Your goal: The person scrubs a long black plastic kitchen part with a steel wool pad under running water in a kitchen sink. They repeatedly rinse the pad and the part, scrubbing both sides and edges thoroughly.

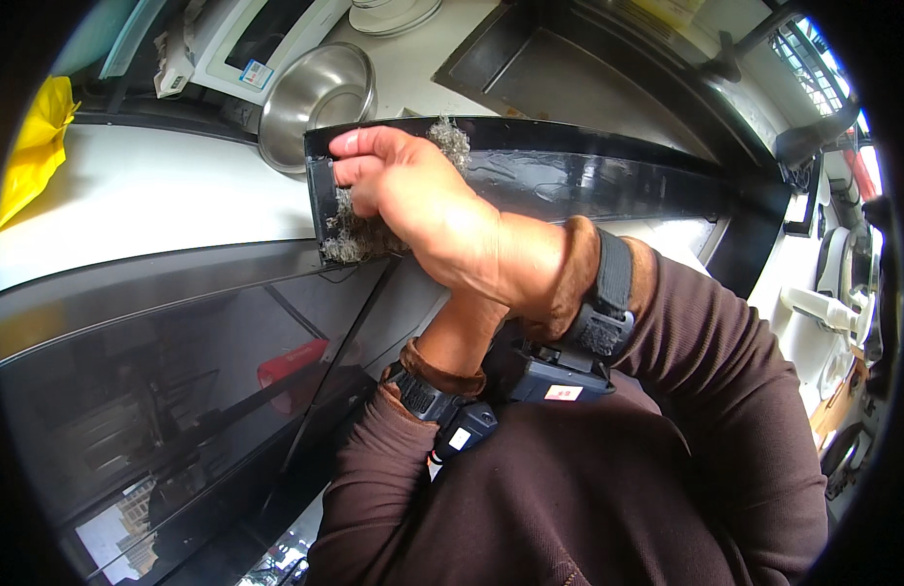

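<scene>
A long black panel with a raised rim and a wet-looking shiny face lies slantwise before me. My right hand is over its left end, fingers bent towards the short rim; what its palm touches is hidden. Grey wiry tangles, like metal scouring wool, show beyond the hand at the upper rim and below the fingers at the panel's left corner. My left forearm reaches up beneath the right wrist. The left hand itself is hidden behind the right hand, so its hold cannot be seen.
Behind the panel's left end, a steel bowl stands on the white counter. Stacked plates and a white appliance are farther back. A dark sink lies beyond the panel. A yellow bag is at far left; a glossy dark cabinet front is below.
</scene>
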A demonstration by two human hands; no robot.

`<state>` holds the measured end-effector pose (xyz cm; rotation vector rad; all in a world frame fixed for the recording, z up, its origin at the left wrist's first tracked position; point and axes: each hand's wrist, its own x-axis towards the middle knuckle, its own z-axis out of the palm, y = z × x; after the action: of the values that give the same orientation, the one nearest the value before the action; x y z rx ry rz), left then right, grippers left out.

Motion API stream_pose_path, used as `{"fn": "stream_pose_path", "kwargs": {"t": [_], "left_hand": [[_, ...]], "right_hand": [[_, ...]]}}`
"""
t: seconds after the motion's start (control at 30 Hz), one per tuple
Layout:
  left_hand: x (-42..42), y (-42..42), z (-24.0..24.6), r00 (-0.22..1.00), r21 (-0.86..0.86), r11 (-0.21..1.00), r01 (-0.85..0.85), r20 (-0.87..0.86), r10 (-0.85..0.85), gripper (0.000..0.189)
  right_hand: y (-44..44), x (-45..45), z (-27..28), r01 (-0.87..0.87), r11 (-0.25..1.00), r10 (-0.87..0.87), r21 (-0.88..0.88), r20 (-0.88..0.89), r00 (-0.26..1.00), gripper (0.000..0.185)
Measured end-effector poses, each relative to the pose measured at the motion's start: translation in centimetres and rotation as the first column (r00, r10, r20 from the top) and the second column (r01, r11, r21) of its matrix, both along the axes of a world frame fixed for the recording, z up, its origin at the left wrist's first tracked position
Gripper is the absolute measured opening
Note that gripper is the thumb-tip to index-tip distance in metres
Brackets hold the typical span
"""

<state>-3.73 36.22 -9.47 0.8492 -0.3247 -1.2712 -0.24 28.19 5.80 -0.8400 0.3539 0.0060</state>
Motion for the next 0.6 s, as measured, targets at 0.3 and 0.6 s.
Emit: {"fn": "stream_pose_path", "kwargs": {"t": [0.3,0.6], "left_hand": [[-0.2,-0.8,-0.5,0.99,0.078,0.997,-0.01,0.139,-0.001,0.03],[-0.6,-0.2,0.3,0.96,-0.015,0.997,-0.069,0.272,0.071,0.029]], "right_hand": [[-0.8,-0.2,-0.6,-0.023,1.0,0.02,0.012,0.201,0.979,0.061],[-0.3,-1.8,-3.0,0.173,0.384,0.307,-0.907,0.303,0.902,0.073]]}}
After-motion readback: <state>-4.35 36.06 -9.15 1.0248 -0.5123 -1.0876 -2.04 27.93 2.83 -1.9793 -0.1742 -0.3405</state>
